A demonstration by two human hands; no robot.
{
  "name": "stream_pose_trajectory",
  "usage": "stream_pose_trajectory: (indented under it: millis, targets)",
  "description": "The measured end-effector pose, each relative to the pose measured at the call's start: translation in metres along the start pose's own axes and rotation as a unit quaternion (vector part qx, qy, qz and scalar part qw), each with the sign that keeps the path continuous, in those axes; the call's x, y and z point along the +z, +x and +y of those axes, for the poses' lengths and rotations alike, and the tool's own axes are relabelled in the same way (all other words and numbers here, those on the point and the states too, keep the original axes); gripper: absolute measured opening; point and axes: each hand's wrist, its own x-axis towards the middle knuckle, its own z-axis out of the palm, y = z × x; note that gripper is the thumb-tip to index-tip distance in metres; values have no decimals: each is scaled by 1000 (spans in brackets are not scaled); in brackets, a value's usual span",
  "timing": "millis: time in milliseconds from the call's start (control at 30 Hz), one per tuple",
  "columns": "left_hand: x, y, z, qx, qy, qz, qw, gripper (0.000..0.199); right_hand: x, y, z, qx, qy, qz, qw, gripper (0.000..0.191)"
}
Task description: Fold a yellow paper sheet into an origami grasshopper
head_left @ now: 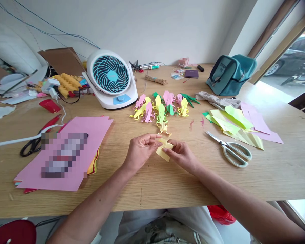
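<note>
A small pale yellow folded paper is held between both hands above the wooden table. My left hand pinches its left side between thumb and fingers. On its right side, my right hand grips an edge with thumb and curled fingers. Just beyond the hands lies a pale yellow folded paper figure. Behind it stand several folded figures in pink, yellow and green, such as a light green one. White-handled scissors lie to the right with their blades pointing away to the left.
Pink paper sheets lie at the left, with black-handled scissors beside them. A white fan stands behind. Coloured paper scraps and a teal bag are on the right. The table's front edge runs below my forearms.
</note>
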Motion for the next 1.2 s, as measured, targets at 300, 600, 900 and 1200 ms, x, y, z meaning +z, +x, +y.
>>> stream_pose_trajectory:
  millis: [300,600,900,1200]
  targets:
    - [6,1,-6,64,82,-5,995,42,2,-2,-1,-4,-56,15,998,47]
    - [10,0,-6,18,73,-18,997,23,1,-5,3,-25,-156,8,987,38]
    - [9,2,-10,70,103,-36,992,16,0,-7,-2,-38,-217,2,975,31]
    - [5,3,-12,63,93,-32,993,25,1,-7,1,-45,-219,-1,975,24]
